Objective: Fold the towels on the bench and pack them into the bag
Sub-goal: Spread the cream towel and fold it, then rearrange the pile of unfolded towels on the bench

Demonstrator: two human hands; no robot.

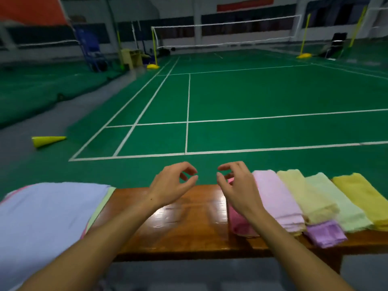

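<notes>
Left hand [172, 183] and right hand [237, 185] hover over the middle of the wooden bench [178, 223], fingers loosely curled, grasping nothing; folded towels [315, 198] lie side by side toward the bench's right end; an unfolded pale blue towel [46, 217] tops a stack at its left end.

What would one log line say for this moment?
hands: left and right empty above bench | folded towels: right | unfolded stack: left

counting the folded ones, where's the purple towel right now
In the head view the purple towel lies on the right of the bench, at its near edge, partly tucked under the pale yellow towel and beside the light pink towel.
</notes>
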